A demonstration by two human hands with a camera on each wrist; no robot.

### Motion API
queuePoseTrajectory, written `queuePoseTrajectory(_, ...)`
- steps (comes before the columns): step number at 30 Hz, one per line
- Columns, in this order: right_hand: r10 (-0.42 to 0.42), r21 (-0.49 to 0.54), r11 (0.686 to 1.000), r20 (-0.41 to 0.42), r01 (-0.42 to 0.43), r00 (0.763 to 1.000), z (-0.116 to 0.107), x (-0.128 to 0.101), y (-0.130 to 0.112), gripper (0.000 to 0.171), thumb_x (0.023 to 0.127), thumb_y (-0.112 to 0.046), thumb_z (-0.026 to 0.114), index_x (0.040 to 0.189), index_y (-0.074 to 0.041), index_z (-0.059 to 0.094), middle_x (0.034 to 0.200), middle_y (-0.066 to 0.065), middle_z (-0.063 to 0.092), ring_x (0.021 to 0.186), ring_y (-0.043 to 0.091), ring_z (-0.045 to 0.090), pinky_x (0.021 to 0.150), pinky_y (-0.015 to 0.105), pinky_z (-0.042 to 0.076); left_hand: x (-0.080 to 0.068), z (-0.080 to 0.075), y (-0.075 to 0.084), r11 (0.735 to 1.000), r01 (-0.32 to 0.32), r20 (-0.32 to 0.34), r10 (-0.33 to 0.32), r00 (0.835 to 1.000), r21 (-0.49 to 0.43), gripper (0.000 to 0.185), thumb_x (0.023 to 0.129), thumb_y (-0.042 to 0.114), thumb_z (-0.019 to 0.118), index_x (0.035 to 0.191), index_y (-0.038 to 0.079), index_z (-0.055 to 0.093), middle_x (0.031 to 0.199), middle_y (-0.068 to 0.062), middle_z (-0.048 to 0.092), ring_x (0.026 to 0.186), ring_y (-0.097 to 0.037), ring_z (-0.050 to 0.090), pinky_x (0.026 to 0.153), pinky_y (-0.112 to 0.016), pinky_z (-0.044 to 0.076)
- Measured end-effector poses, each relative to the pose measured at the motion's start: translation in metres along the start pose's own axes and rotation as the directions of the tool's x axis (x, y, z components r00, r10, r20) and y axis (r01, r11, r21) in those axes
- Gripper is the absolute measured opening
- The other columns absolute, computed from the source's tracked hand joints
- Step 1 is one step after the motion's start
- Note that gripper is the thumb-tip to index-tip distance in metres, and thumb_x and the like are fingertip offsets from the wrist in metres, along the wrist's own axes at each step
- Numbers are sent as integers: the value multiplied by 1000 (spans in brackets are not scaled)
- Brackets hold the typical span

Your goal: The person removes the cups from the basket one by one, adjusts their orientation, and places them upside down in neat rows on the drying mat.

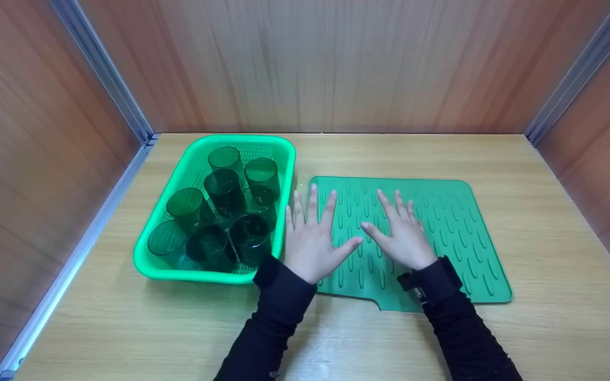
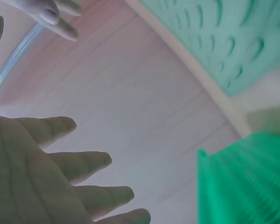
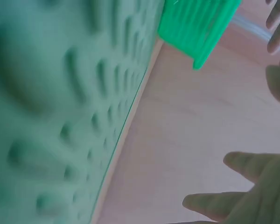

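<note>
Matt green rubbery mat (image 1: 442, 233) with raised ribs; glossy green plastic basket (image 1: 178, 174) with slotted walls; 7 translucent dark green plastic cups (image 1: 224, 185); smooth light wood-grain table (image 1: 548, 328).

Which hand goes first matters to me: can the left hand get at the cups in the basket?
Probably yes. The left hand lies flat on the mat's left edge, right beside the basket; the cups stand uncovered, nothing between.
</note>
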State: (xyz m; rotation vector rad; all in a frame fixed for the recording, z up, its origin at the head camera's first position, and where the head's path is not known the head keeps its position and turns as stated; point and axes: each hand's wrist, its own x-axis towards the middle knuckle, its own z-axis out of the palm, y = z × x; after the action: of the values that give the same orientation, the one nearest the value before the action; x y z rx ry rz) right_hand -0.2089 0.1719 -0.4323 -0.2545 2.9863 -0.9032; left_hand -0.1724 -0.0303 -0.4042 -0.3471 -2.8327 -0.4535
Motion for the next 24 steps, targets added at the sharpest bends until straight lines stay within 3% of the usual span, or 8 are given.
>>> queuePoseTrajectory(6,-47,211,977,84,29,995,4,10,-20,87,91,-69,47,158,-31,7,166,13,0,151,42,0,111,74,13,-8,-22,-7,999,-33,-76,33,997,1,96,81,71,60,156,20,27,163,-17,19,147,-50,16,115,-66,22)
queuePoseTrajectory(12,-107,409,912,147,38,983,12,19,-37,82,95,-61,48,158,-29,6,166,5,7,153,28,7,118,62,15,-17,-43,-23,999,-38,-62,37,997,-1,82,87,50,66,154,17,31,160,-18,27,146,-50,22,115,-65,23)
queuePoseTrajectory(15,-115,474,880,168,22,979,19,24,-45,81,96,-57,50,159,-28,7,166,6,8,152,32,11,118,61,19,-19,-54,-36,999,-39,-77,40,996,9,77,87,40,70,151,13,37,156,-21,35,141,-52,30,112,-63,30)
queuePoseTrajectory(20,-74,574,815,239,-79,968,37,31,-60,81,95,-56,53,158,-29,11,164,13,14,148,43,21,111,63,31,-21,-70,-60,998,-35,-98,39,994,43,77,81,37,78,145,8,46,147,-24,47,133,-52,42,108,-61,37)
queuePoseTrajectory(24,-48,596,793,264,-124,963,51,35,-74,80,95,-52,56,158,-26,15,162,16,21,145,42,29,109,60,37,-25,-77,-76,995,-48,-97,56,994,83,72,76,36,83,134,3,55,132,-23,60,123,-47,54,103,-56,45)
